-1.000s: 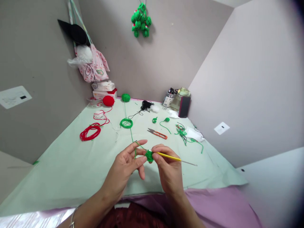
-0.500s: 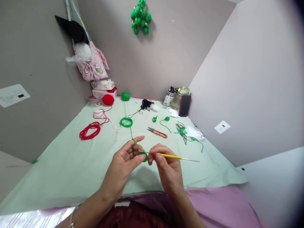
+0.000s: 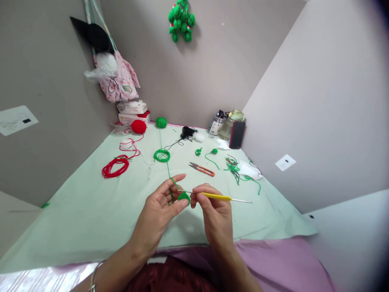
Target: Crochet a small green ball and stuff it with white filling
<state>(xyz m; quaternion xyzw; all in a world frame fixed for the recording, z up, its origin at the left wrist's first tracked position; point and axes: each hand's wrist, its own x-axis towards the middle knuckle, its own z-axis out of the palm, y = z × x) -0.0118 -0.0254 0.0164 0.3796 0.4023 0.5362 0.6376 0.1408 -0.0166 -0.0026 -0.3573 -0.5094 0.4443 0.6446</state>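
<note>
Grey walls [image 3: 212, 73] box in the pale bench [image 3: 100, 223], and from where I stand two hands are busy above its near side. The left hand [image 3: 161, 205] pinches a small green piece [image 3: 184, 197] between thumb and fingers, seemingly so that its top edge stays exposed. A green strand [image 3: 174, 182] passes over the raised forefinger, which probably keeps it taut. The right hand [image 3: 217, 211] grips the yellow hook [image 3: 217, 196] like a pen, a hold that would suit small turns of the tip. One thin end lies at the piece's top; whether it is through a stitch I can't tell. The other points right, clear of everything.

Just beyond lie orange snips [image 3: 202, 169], apparently left within easy reach. To their left a green coil [image 3: 161, 155] feeds the strand, its loose loops presumably there to pay out without snagging. A red coil [image 3: 115, 166] lies well apart from it. At right, scraps [image 3: 232, 166] sit beside white paper [image 3: 249, 170], perhaps pushed out of the way.

Farther back, black yarn [image 3: 187, 133] lies beside white fluff [image 3: 199, 137], and a green ball [image 3: 161, 122] trails thread to its coil. High behind, a green cluster [image 3: 182, 22] hangs on the wall, off the bench.
</note>
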